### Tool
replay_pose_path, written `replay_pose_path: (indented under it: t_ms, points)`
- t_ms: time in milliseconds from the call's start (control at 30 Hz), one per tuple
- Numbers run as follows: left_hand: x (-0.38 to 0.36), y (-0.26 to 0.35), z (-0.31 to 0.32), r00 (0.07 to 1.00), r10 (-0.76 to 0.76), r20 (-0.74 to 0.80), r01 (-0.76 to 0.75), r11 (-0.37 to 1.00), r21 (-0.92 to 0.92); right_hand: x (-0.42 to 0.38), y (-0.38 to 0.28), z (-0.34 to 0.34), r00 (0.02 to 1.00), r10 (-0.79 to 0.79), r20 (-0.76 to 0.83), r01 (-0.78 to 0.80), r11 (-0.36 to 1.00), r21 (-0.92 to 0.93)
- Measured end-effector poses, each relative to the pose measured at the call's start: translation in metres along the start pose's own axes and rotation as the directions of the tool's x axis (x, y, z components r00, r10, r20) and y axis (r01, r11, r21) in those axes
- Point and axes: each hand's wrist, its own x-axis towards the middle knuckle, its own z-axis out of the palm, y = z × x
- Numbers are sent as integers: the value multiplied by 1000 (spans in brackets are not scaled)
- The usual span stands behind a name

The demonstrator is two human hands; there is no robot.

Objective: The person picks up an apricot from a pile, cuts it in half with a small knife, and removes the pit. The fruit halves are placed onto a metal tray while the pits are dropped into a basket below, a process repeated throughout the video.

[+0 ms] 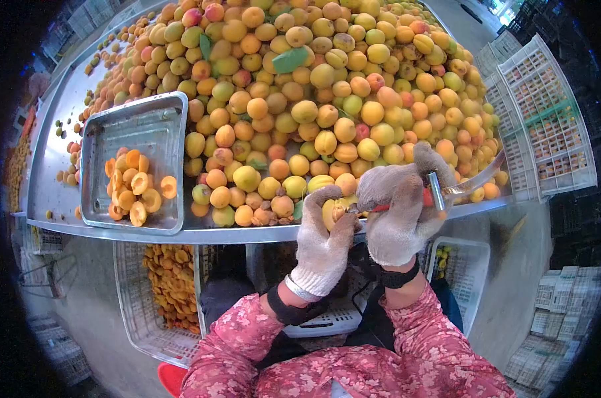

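Observation:
My left hand (320,245), in a pale work glove, pinches an apricot (331,213) just over the table's front edge. The apricot looks cut open, with something brown at its opening, perhaps the pit. My right hand (403,205), in a glove soiled at the fingers, is closed around a red-handled tool (427,198). The tool's working end points at the apricot, but my fingers hide its shape. A short metal tube (436,191) and a curved, shiny strip (480,180) show beside the right hand. Whole apricots (303,113) lie heaped directly beyond both hands.
A metal tray (180,166) with apricot halves (138,189) stands left on the metal table (68,166). Below are a crate (131,312) of halves and a white basket (476,265) with some green fruit. Slatted crates (559,132) stand right; a few leaves (289,60) lie on the heap.

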Motion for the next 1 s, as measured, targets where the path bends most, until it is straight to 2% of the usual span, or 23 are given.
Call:
replay_pose_path:
  t_ms: [67,100,167,200,233,267,333,367,433,500,567,633,667,700,767,800,833,900,933,967,1000]
  points:
    - [1,-8,1,996,86,-27,-82,988,127,-1,-1,3,999,39,-29,-40,999,-35]
    - [1,-8,2,996,85,-26,-81,988,128,0,-3,5,999,40,-30,-41,999,-36]
    - [0,-8,4,997,74,-26,-71,991,112,3,-7,11,972,199,-124,-182,973,141]
    - [0,-9,4,997,73,-25,-70,991,113,4,-4,16,934,257,-248,-228,963,141]
    - [-1,-11,4,991,131,-16,-126,978,165,8,-3,16,934,257,-248,-228,963,141]
    - [-1,-13,4,982,187,-4,-182,959,218,11,-4,16,903,338,-265,-296,937,183]
    - [-3,-14,4,979,203,8,-200,958,204,16,-4,15,821,492,-289,-422,864,272]
    - [-3,-14,4,976,218,21,-218,957,189,17,-2,12,820,493,-291,-422,864,275]
    - [-4,-14,1,974,223,51,-228,943,243,18,1,6,760,609,-229,-499,772,394]
    - [-4,-15,0,970,228,80,-242,925,293,16,4,2,750,606,-263,-506,783,362]
    - [-4,-16,-2,983,160,90,-180,942,284,13,7,-2,745,601,-290,-511,793,331]
    - [-2,-15,-4,981,172,86,-191,933,305,6,10,-8,851,524,-41,-485,813,322]
    - [-1,-14,-5,981,178,83,-195,925,326,2,12,-6,913,392,-110,-393,920,15]
    - [0,-13,-5,979,188,82,-205,923,326,4,8,-4,917,386,-104,-386,922,19]
    - [1,-10,-6,989,112,101,-135,956,260,11,-2,-4,835,550,-6,-502,766,400]
    - [1,-9,-6,994,41,98,-57,985,165,11,0,-8,828,558,49,-523,738,427]
    - [1,-9,-8,994,52,95,-67,984,166,12,0,-11,831,553,58,-521,738,429]
    - [3,-7,-12,986,-104,132,94,993,77,16,-3,-12,770,612,181,-607,614,505]
    - [2,1,-9,975,-173,138,181,982,-46,16,-4,-17,772,606,192,-607,612,507]
    - [3,1,-8,979,-158,127,164,985,-45,15,-5,-23,741,643,193,-642,596,482]
    - [5,-1,-11,985,22,170,-50,985,163,14,-4,-27,705,677,212,-683,567,461]
